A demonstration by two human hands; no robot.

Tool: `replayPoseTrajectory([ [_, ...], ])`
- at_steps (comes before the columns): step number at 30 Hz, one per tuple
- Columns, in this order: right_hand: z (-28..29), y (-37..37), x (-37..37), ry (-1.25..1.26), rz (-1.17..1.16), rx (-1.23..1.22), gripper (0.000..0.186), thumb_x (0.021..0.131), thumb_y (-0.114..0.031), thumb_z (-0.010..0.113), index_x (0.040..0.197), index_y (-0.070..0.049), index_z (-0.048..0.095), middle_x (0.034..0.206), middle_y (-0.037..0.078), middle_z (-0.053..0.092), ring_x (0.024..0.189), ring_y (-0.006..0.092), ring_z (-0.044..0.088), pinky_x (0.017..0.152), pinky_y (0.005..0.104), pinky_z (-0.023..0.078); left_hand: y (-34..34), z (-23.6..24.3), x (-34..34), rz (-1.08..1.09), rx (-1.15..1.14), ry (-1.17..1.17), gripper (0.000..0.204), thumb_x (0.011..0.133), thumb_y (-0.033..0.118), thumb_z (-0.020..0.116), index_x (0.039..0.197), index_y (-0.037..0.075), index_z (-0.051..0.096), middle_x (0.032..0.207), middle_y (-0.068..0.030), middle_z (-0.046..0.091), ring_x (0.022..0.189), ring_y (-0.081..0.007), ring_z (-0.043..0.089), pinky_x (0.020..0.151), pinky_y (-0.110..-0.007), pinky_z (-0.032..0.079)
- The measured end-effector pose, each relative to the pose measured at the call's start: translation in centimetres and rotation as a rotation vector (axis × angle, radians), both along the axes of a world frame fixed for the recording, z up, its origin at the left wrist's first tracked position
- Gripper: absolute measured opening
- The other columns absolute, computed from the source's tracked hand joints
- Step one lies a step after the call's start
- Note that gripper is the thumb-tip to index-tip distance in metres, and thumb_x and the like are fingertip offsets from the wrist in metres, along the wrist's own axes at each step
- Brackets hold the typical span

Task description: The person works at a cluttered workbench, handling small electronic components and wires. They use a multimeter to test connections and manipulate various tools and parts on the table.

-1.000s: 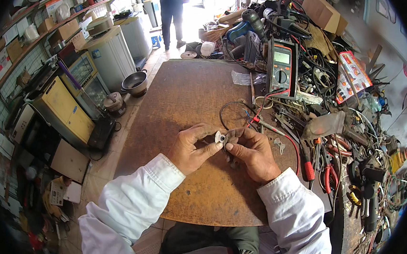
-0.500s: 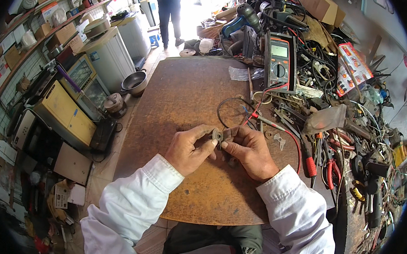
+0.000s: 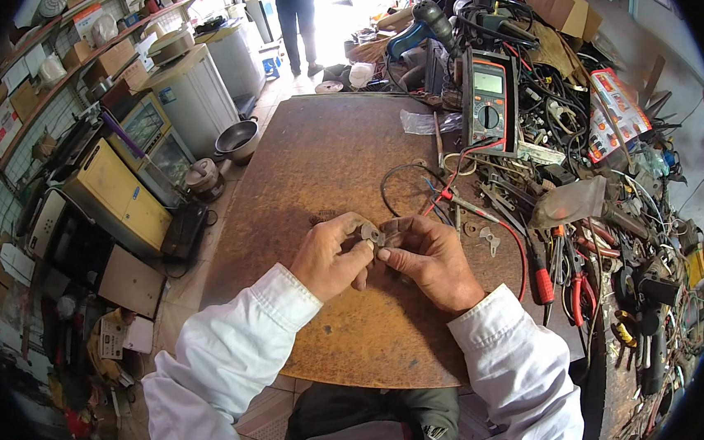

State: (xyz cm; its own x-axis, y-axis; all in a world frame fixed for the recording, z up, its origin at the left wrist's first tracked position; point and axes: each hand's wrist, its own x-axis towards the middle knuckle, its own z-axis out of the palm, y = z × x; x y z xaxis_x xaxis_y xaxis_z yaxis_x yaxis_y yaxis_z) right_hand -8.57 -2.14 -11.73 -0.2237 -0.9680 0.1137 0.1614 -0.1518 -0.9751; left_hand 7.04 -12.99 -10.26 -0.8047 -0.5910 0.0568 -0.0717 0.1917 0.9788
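Between my fingertips, over the worn brown tabletop (image 3: 282, 176), is a small grey metal part (image 3: 372, 233) with a round piece. My left hand (image 3: 331, 259) pinches it from the left with thumb and forefinger. My right hand (image 3: 430, 262) grips it from the right, thumb in front; some of the part is hidden behind the fingers. Just right of my hands lie red and black meter leads (image 3: 471, 205) and a flat metal plate (image 3: 492, 240). A multimeter (image 3: 489, 102) sits further back on the right.
Tools, cables and parts (image 3: 595, 259) crowd the right side, with a cardboard box (image 3: 554, 1) at the back. Appliances (image 3: 118, 189), shelves (image 3: 28, 96) and a black pan (image 3: 236, 140) stand left, beside the table. A person (image 3: 297, 26) stands in the bright doorway.
The small part in my fingers has turned: its pale round face, visible earlier, now looks greyer and angled differently. Both hands remain together, and the view has shifted slightly.
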Motion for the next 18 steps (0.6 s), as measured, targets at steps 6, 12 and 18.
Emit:
replayPoseTrajectory([
  [6, -0.19, -0.04, -0.22, 0.004, 0.037, 0.008, 0.028, 0.091, -0.004, 0.068, 0.114, 0.008, 0.061, 0.091, 0.007, 0.069, 0.080, 0.0122, 0.064, 0.070, 0.0259, 0.052, -0.37, -0.31, 0.22, -0.021, 0.129, 0.003, 0.013, 0.094, 0.010, 0.052, 0.094, -0.002, 0.056, 0.080, -0.0074, 0.060, 0.053, -0.0126, 0.059, 0.047, -0.027, 0.049],
  [12, -0.19, 0.00, -0.07, 0.087, -0.001, 0.008, 0.027, 0.092, -0.008, 0.068, 0.113, 0.007, 0.064, 0.088, 0.006, 0.070, 0.077, 0.0099, 0.061, 0.069, 0.0250, 0.051, -0.32, -0.22, 0.28, -0.020, 0.140, 0.005, 0.015, 0.096, 0.012, 0.053, 0.092, -0.002, 0.056, 0.079, -0.0081, 0.061, 0.053, -0.0127, 0.059, 0.046, -0.027, 0.050],
  [18, -0.68, -0.09, -0.11, 0.147, -0.007, -0.008, 0.028, 0.094, -0.009, 0.065, 0.117, 0.007, 0.064, 0.090, 0.005, 0.070, 0.076, 0.0085, 0.060, 0.068, 0.0247, 0.051, 0.05, 0.05, 0.23, 0.021, 0.094, -0.026, 0.013, 0.095, 0.008, 0.054, 0.092, -0.004, 0.057, 0.078, -0.0102, 0.064, 0.051, -0.0129, 0.059, 0.045, -0.027, 0.048],
])
